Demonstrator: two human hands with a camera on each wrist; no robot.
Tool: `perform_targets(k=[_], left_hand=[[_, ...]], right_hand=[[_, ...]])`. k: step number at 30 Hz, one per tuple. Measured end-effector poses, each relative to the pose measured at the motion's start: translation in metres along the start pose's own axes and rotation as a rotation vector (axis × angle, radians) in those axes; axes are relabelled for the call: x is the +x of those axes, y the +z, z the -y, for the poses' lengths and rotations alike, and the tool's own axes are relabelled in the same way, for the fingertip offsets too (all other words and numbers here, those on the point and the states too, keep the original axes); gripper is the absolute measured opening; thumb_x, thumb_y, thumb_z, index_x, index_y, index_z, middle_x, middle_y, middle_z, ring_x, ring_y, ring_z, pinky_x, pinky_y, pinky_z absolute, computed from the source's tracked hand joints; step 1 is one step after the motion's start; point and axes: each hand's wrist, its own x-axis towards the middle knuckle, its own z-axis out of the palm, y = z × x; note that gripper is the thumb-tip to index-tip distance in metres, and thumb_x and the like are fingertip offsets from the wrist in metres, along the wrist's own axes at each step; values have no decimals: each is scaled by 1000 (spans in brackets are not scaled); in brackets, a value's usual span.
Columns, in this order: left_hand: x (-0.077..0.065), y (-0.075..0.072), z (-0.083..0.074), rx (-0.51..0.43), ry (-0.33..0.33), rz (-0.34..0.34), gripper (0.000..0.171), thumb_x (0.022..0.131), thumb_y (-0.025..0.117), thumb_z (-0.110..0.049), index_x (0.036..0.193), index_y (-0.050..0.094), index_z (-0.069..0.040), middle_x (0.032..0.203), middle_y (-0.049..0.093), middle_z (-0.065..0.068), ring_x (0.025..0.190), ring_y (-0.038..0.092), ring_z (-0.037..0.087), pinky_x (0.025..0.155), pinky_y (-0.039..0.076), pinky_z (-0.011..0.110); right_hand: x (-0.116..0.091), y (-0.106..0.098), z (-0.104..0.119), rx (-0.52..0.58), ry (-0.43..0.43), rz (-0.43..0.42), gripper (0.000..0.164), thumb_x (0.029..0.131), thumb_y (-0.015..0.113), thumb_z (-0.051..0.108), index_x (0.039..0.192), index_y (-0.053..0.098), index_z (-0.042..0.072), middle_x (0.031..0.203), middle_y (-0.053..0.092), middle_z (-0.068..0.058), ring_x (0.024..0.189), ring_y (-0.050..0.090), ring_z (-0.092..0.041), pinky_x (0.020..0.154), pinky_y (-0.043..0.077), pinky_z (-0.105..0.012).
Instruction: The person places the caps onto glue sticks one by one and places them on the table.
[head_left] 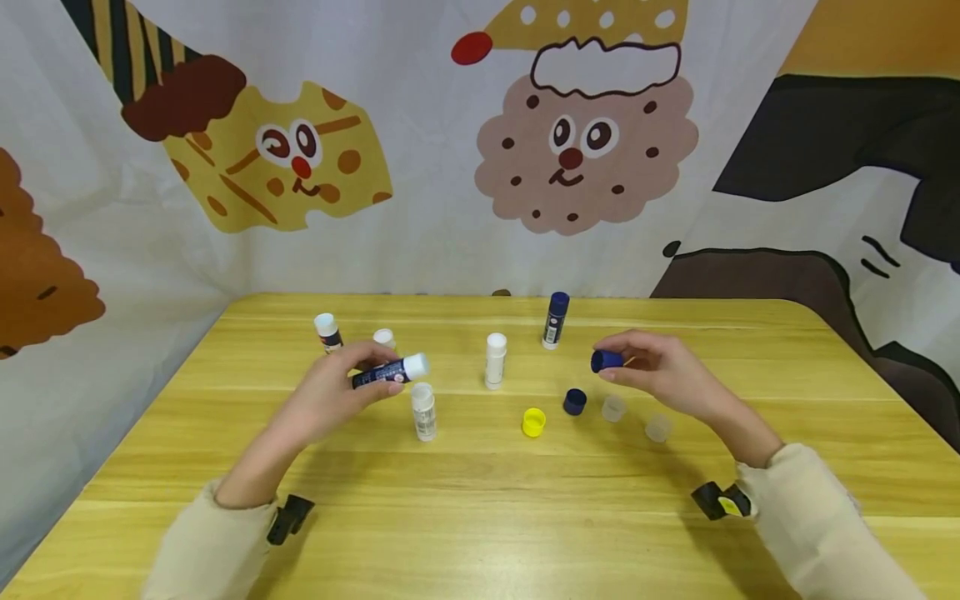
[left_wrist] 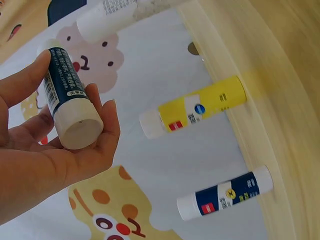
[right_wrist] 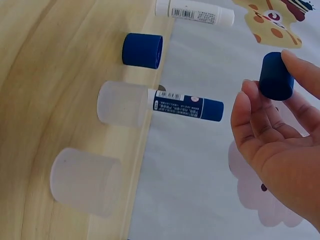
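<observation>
My left hand [head_left: 330,387] grips a glue stick [head_left: 381,375] with a dark blue label, tilted above the table, its white end pointing right. In the left wrist view, thumb and fingers wrap around its body. Over the right half of the table, my right hand [head_left: 667,371] pinches a dark blue cap [right_wrist: 276,77] between thumb and fingers. The cap's hollow end faces left in the head view. Close under the left hand stands a white glue stick [head_left: 424,414]. Behind that hand are a yellow glue stick [left_wrist: 205,106] and a navy one [left_wrist: 227,194], both upright.
Another white glue stick [head_left: 495,362] stands mid-table, and a blue-capped one [head_left: 555,321] stands near the back edge. Loose caps lie in front of the right hand: a yellow cap [head_left: 534,422], a dark blue cap [head_left: 575,402] and two translucent caps [head_left: 613,408]. A printed cloth [head_left: 435,250] hangs behind the table.
</observation>
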Motion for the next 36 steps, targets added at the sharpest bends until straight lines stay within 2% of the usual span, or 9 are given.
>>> perform_targets(k=[13, 27, 36], left_hand=[[6, 11, -13, 37, 81, 0, 21, 82, 69, -10, 100, 62, -3, 92, 62, 6, 81, 56, 18, 69, 45, 34], [15, 21, -24, 4, 65, 11, 24, 81, 69, -9, 104, 62, -3, 94, 60, 7, 82, 55, 19, 70, 47, 34], [20, 29, -29, 10, 100, 19, 25, 82, 68, -13, 104, 62, -3, 97, 59, 9, 86, 55, 21, 73, 47, 37]], right_hand=[[5, 10, 4, 20, -32, 24, 28, 84, 66, 10, 110, 60, 1, 102, 60, -8, 85, 57, -19, 74, 49, -27], [12, 20, 9, 43, -81, 50, 28, 83, 66, 5, 111, 60, 2, 100, 61, -6, 85, 57, -17, 76, 49, -28], [15, 28, 10, 74, -117, 62, 27, 82, 67, 3, 109, 61, 1, 96, 62, -6, 82, 58, -19, 73, 50, -28]])
